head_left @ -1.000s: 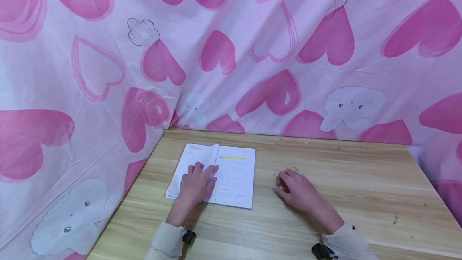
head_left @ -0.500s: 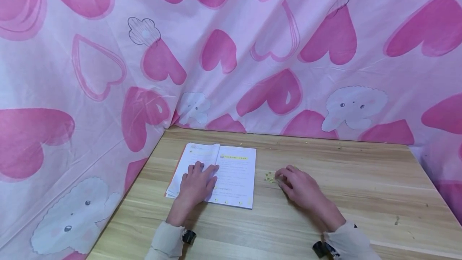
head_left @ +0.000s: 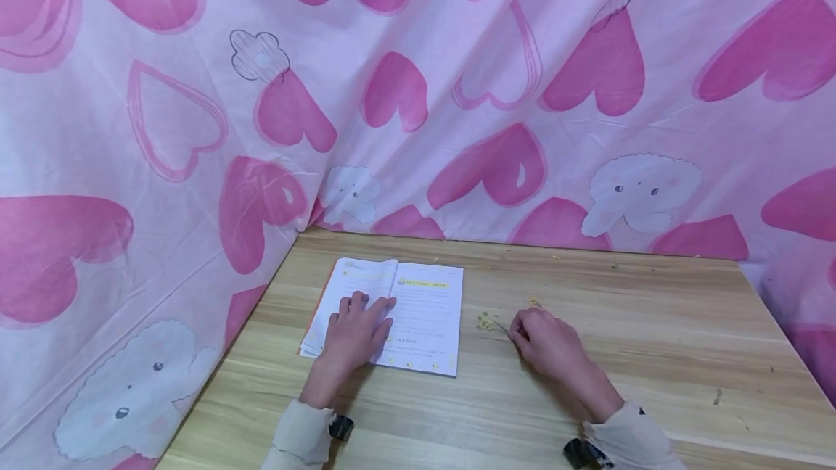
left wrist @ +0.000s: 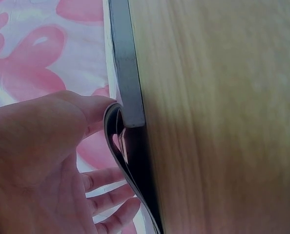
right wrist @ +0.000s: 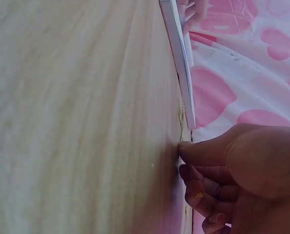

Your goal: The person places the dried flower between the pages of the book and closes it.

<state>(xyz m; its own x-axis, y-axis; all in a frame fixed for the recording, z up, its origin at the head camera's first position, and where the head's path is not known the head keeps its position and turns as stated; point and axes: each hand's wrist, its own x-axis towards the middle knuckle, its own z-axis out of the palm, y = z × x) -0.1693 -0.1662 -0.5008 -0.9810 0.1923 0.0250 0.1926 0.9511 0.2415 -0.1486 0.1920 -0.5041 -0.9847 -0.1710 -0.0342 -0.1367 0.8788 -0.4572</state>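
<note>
My left hand [head_left: 355,336] rests with spread fingers on the left page of an open book [head_left: 427,318]. In the left wrist view, the thumb lies by the book's curled lower page edges [left wrist: 116,141]. To the right of the book, a small sprig of dried yellow flowers [head_left: 485,321] lies on the table, its thin stem pointing toward my right hand [head_left: 547,339]. The right thumb and index finger pinch the stem's end. In the right wrist view the other fingers are curled, and a yellow speck [right wrist: 199,195] sticks to one of them.
Another yellow flower bit [head_left: 535,302] shows just behind the right hand. Small crumbs [head_left: 614,267] are scattered over the wooden table [head_left: 653,354]. A pink heart-patterned cloth [head_left: 483,93] hangs along the back and left edges.
The right hand has shifted slightly right, its fingers drawing back from the flower head to the stem. The sprig, hidden at first, now shows. The left hand stays put on the book.
</note>
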